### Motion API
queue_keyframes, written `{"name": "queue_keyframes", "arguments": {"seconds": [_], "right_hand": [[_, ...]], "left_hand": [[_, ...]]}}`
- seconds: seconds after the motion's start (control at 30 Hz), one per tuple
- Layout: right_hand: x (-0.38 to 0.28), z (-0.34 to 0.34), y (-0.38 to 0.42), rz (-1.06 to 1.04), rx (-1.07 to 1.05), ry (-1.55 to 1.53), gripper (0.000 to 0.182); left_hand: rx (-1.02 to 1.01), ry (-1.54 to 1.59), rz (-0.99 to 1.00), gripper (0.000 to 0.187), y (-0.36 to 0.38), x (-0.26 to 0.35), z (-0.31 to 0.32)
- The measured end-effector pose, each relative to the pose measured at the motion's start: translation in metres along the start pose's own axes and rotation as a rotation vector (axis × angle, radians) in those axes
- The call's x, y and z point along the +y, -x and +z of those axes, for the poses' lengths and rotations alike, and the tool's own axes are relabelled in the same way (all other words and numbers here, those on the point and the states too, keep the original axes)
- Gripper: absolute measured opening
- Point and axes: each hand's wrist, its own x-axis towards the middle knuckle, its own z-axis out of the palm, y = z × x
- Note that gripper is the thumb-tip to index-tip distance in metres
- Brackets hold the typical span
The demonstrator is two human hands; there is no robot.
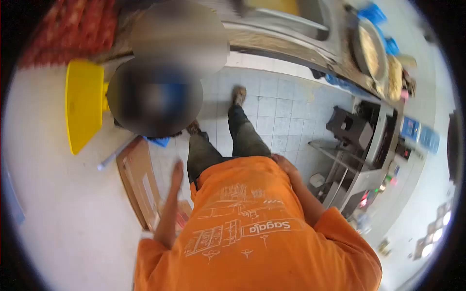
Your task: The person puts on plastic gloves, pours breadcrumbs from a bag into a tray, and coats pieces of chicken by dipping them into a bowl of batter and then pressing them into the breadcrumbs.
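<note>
My left hand [177, 173] hangs beside my left thigh, seen edge-on with its fingers loosely stretched and nothing visible in it. A cardboard box [132, 167] leans to the left of that hand. My right hand [285, 165] rests at my right hip, against the hem of my orange shirt [242, 208]; its fingers are mostly hidden there. Neither hand reaches the counter [286, 46] in front of me.
Red egg trays [73, 29] and a metal tray [291, 14] with yellowish contents are on the counter. A round pan [371, 53] stands at the right. A flat yellow panel [85, 106] juts out at left. Metal kitchen equipment [359, 169] is to my right. Blurred patches hide the upper left.
</note>
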Motion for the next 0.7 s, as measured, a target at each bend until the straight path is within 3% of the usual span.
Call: {"name": "queue_keyframes", "arguments": {"seconds": [0.03,0.07,0.1,0.17,0.23,0.27,0.37,0.4,0.5,0.57,0.7], "right_hand": [[0.009,-0.001,0.011,0.010,0.055,-0.049,0.055],[0.021,0.000,0.024,0.138,-0.034,-0.088,0.055],[0.038,0.003,0.039,0.262,-0.135,-0.139,0.056],[0.054,0.003,0.075,0.330,-0.053,-0.218,0.054],[0.085,-0.003,0.106,0.427,-0.050,-0.585,0.049],[0.120,0.016,0.114,0.390,0.040,-0.732,0.045],[0.184,0.052,0.149,0.407,0.306,-0.767,0.048],[0.232,0.091,0.153,0.296,0.501,-0.539,0.042],[0.294,0.131,0.196,0.451,0.690,-0.811,0.041],[0.336,0.163,0.228,0.585,0.732,-0.811,0.042],[0.404,0.206,0.268,0.648,0.735,-0.909,0.041]], "left_hand": [[-0.088,0.352,-0.329,0.058,0.055,-0.002,0.022],[-0.164,0.226,-0.397,0.058,0.093,0.000,0.023],[-0.238,0.040,-0.388,0.058,0.118,0.002,0.025],[-0.353,-0.278,-0.358,0.058,0.155,0.020,0.021],[-0.409,-0.490,-0.315,0.058,0.160,0.053,0.026],[-0.427,-0.570,-0.281,0.058,0.155,0.072,0.036],[-0.467,-0.786,-0.183,0.058,0.143,0.123,0.075],[-0.483,-0.847,-0.149,0.058,0.139,0.142,0.099],[-0.535,-0.981,-0.058,0.057,0.131,0.199,0.177],[-0.572,-1.052,0.006,0.057,0.128,0.230,0.236],[-0.639,-1.148,0.097,0.057,0.138,0.288,0.353]]}}
